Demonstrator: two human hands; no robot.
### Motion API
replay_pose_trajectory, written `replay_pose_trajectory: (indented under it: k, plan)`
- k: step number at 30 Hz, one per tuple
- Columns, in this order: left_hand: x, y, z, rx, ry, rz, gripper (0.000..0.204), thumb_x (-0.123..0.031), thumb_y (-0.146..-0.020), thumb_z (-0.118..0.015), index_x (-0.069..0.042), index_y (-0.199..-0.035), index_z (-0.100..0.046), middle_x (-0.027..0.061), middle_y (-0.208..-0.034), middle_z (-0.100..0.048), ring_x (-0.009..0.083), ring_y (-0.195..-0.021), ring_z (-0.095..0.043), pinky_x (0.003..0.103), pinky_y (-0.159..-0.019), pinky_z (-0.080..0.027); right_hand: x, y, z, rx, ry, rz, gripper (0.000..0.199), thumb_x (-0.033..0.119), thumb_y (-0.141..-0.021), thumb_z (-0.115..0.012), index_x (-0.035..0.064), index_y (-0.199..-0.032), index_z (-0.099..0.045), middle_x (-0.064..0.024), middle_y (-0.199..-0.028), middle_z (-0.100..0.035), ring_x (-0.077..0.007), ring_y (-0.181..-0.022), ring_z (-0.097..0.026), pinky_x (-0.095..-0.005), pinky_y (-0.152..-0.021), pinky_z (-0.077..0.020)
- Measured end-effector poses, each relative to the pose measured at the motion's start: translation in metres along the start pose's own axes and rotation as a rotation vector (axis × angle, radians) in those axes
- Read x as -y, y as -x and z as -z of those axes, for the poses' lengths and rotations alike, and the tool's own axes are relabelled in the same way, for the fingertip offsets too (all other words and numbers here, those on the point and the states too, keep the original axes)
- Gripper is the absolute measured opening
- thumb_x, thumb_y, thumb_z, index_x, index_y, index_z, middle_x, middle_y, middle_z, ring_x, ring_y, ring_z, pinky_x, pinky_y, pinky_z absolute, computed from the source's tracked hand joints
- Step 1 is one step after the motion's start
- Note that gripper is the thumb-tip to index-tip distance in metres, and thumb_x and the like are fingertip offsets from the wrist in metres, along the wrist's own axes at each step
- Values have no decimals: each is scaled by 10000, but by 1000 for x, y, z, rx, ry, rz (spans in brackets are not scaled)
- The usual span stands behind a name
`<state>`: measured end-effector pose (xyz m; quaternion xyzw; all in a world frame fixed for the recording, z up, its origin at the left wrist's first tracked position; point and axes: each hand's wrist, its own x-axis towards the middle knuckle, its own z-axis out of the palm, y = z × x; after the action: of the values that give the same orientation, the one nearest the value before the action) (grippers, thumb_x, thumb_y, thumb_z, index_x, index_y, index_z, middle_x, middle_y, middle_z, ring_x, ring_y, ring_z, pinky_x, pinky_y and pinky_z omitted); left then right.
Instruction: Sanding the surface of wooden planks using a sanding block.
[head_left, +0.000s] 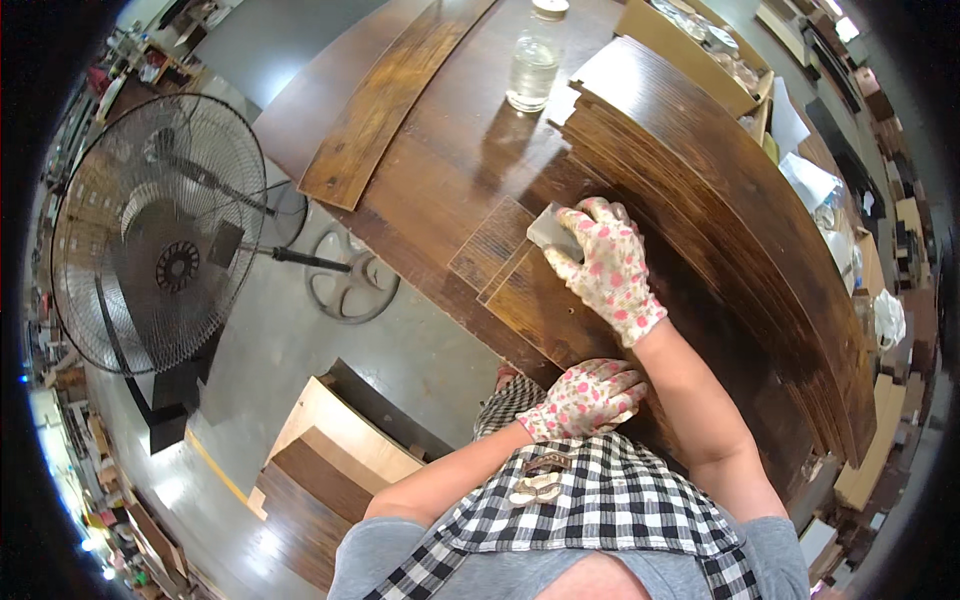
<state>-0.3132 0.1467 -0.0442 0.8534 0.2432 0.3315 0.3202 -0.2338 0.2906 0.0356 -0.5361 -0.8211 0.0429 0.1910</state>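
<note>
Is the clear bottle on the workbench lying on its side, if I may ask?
No, the clear bottle stands upright on the workbench, its cap on top.

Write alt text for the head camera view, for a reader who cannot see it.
A person in flowered gloves presses a small grey block with the right hand onto a dark wooden board atop a stack, while the left hand rests on the board's near edge. A clear bottle stands behind; a floor fan stands left.
</note>
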Motion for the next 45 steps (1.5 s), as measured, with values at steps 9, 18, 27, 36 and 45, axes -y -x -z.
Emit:
replay_pose_trajectory:
  k: [9,18,27,36,45]
  plan:
    - [-1,7,-2,438,236,385,424,-156,-1040,-481,-92,-1457,-437,116,-1473,-480,217,-1357,-479,373,-1130,-418,67,19,9,296,-172,247,455,341,-751,-777,105,-1122,-659,-102,-1047,-592,-315,-998,-580,-458,-839,-467]
    - [-8,13,6,110,474,310,489,-373,-1005,-536,-143,-1435,-501,149,-1454,-513,263,-1347,-494,381,-1110,-413,69,36,3,243,-229,337,457,377,-750,-755,128,-1119,-646,-107,-1071,-576,-299,-1014,-568,-451,-817,-471]
    - [-5,-15,18,87,-102,-108,352,-231,-824,-700,-75,-1138,-668,135,-1185,-663,317,-1091,-640,435,-942,-527,-24,110,37,-53,-166,-362,402,336,-792,-772,112,-1124,-731,-141,-1099,-637,-342,-1031,-610,-459,-869,-518]
    - [-14,-18,21,90,-123,-53,360,-131,-808,-737,-79,-1160,-681,112,-1167,-691,324,-1126,-646,469,-935,-517,-63,256,133,-142,234,-863,239,280,-820,-766,136,-1011,-761,-120,-934,-705,-293,-875,-670,-421,-778,-551]
    - [-42,-43,-9,308,-242,-94,401,-174,-805,-759,-125,-1194,-677,75,-1210,-672,306,-1088,-626,460,-919,-515,-66,273,84,-247,262,-631,300,371,-811,-745,174,-1036,-715,-99,-917,-622,-290,-846,-617,-417,-762,-524]
